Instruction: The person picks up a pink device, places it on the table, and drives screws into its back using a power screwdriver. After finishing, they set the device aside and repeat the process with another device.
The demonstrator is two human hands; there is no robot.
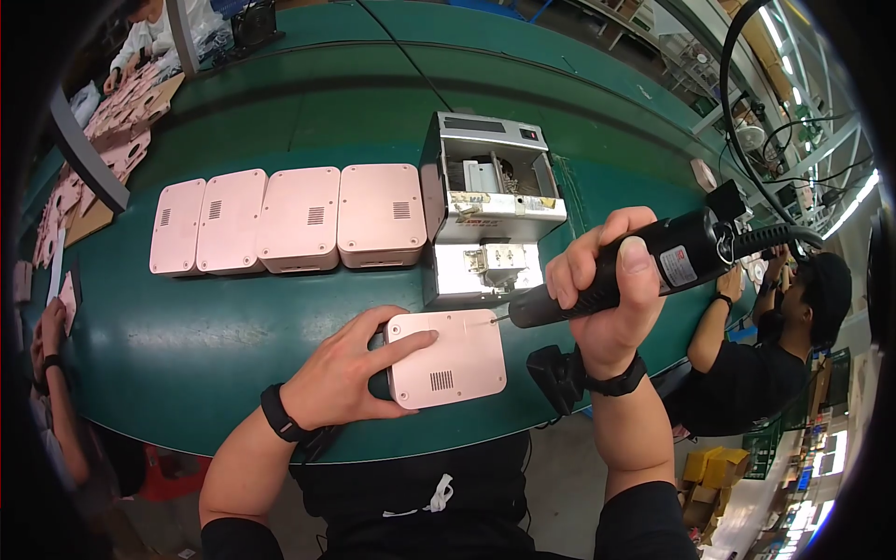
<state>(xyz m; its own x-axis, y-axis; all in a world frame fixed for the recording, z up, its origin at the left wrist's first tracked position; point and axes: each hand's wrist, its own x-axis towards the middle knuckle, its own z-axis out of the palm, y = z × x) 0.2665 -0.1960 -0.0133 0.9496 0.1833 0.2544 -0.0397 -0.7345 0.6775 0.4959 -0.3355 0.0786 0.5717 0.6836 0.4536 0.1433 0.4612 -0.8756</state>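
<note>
A pink plastic box (471,359) with rounded corners, corner screw holes and a small slotted vent lies on the green table in front of me. My left hand (350,364) grips its left side, thumb at the near edge and index finger stretched over the top face. My right hand (607,280) is wrapped round a black electric screwdriver (653,266), which is tilted with its cable running off to the upper right. The screwdriver's thin bit meets the box near its far right corner; whether a screw sits under the tip is too small to tell.
Several similar pink boxes (299,219) stand in a row at the back left. Beside them is a metal screw feeder (495,201), just beyond my box. A co-worker in black (775,336) sits at the right; another person's hands (49,341) show at the far left. Pink parts (103,168) lie at the upper left.
</note>
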